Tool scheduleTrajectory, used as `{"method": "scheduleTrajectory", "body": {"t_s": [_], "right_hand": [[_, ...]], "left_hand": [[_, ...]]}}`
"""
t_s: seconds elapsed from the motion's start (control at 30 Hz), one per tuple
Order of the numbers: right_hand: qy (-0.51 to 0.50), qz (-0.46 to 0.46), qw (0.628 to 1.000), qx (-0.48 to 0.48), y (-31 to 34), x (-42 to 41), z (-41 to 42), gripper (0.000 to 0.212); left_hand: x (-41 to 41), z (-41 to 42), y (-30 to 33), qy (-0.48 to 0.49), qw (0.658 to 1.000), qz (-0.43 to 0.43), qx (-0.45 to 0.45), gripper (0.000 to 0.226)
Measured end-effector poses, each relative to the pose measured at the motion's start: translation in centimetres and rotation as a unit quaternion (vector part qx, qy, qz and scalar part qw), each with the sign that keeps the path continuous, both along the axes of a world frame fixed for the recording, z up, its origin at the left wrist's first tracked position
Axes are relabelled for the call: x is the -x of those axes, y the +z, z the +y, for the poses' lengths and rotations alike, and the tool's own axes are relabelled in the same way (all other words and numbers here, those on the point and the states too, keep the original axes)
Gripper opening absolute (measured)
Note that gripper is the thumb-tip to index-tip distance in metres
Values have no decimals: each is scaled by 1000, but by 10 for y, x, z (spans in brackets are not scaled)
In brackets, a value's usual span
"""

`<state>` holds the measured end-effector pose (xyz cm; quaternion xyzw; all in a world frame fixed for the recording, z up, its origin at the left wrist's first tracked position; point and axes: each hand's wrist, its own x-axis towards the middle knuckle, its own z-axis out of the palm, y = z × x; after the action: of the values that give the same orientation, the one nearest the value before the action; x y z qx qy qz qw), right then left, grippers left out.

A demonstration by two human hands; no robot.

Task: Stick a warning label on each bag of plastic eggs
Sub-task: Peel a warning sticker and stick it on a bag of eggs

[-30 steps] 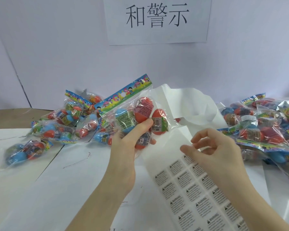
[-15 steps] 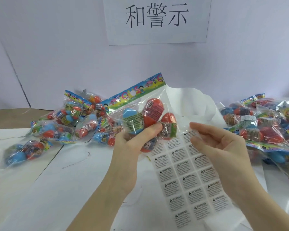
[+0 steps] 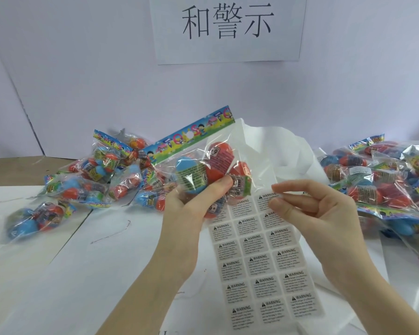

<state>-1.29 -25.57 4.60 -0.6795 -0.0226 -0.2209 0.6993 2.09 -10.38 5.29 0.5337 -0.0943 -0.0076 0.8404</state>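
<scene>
Left of the label sheet (image 3: 264,262) lies a heap of bags (image 3: 87,184). The left hand (image 3: 191,201) grips one bag of eggs (image 3: 203,170) just above the sheet. The right hand (image 3: 319,213) pinches a warning label (image 3: 267,197) at the sheet's top, likely peeling it. Next comes pressing it onto smooth film. Right of the sheet, another pile (image 3: 385,184) crowds in.

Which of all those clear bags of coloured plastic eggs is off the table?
The one gripped in the left hand: the clear bag with the cartoon header strip, held up in the air. The others lie in heaps at left and right.
</scene>
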Motion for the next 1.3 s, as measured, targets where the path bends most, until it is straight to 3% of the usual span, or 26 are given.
{"method": "scheduleTrajectory", "body": {"t_s": [0.27,0.43,0.93,1.13,1.23,1.3], "right_hand": [[-9,-14,1000,8,-2,0,0,38],[22,-24,999,-1,-1,2,0,23],[-31,-41,999,11,-3,2,2,27],[-122,-80,983,115,-9,1,3,32],[-199,-130,945,224,-13,0,6,29],[-235,-163,917,277,-17,-1,5,16]], "left_hand": [[1,-2,2,8,1000,-7,-4,20],[-1,-1,1,17,1000,1,12,21],[0,-4,1,21,1000,0,7,14],[1,-5,0,34,999,19,-4,16],[1,-6,0,35,999,30,11,13],[1,-6,0,35,998,38,20,12]]}}
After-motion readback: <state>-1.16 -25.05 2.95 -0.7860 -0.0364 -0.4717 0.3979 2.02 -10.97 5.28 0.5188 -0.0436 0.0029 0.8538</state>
